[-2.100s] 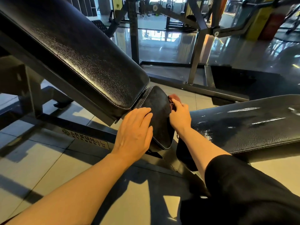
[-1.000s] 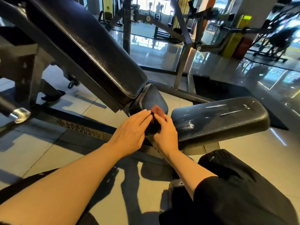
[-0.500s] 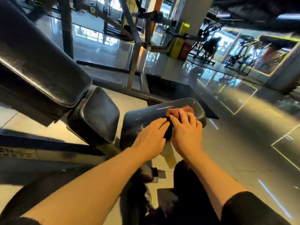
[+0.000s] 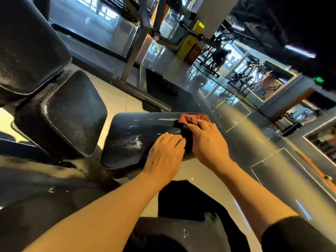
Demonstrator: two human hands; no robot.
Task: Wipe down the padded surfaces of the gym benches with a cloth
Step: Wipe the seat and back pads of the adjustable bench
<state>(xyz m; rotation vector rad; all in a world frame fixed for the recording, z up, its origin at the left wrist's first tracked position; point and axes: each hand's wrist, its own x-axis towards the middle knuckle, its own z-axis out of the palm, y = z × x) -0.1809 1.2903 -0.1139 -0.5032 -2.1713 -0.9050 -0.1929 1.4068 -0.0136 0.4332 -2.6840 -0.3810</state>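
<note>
A flat black padded bench (image 4: 134, 140) lies in the middle of the head view, with wet streaks on its top. A reddish cloth (image 4: 193, 118) sits bunched at its far right end. My right hand (image 4: 207, 140) presses down on the cloth, fingers curled over it. My left hand (image 4: 164, 154) rests on the pad's near edge beside the right hand, its fingertips at the cloth's dark fold. To the left stand a small black seat pad (image 4: 67, 113) and a tilted black back pad (image 4: 27, 50) of an incline bench.
A steel rack frame (image 4: 134, 50) and its floor rail stand behind the benches. Glossy tiled floor with taped lines spreads to the right. A yellow and red post (image 4: 189, 44) and several exercise machines (image 4: 243, 75) stand far off. My dark-clad knee (image 4: 183, 202) is under the arms.
Both hands moved with the cloth from the small seat pad to the flat bench's right end. My view swung right; the incline pads now sit at the left edge.
</note>
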